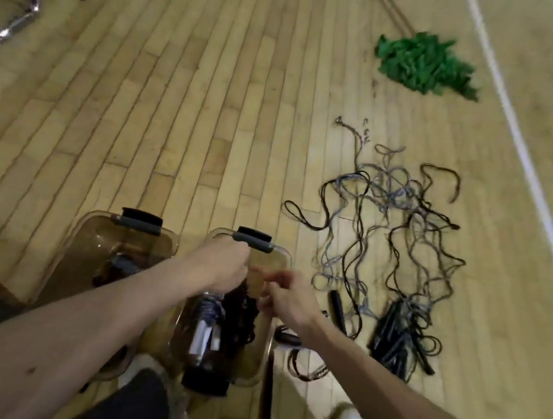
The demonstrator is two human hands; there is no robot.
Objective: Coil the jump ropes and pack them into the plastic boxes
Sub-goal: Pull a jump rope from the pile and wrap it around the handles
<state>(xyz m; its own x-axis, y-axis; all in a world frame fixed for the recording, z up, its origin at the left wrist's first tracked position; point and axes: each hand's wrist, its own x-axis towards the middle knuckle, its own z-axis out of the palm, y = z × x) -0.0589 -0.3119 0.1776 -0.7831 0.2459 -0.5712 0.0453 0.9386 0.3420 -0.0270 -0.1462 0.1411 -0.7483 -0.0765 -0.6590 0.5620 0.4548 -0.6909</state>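
Dark coiled jump rope (242,312) sits under my left hand (223,267), whose fingers curl down round its top, inside the right plastic box (260,352). My right hand (284,296) is just beside it with fingers bent, but it's too blurred for me to tell whether it pinches anything. A white-handled rope (202,333) lies in that same box. The left plastic box (93,233) stands alongside. On the right, loose jump ropes (397,223) sprawl over the wooden floor (193,113), with 1 green heap (422,65) beyond them.
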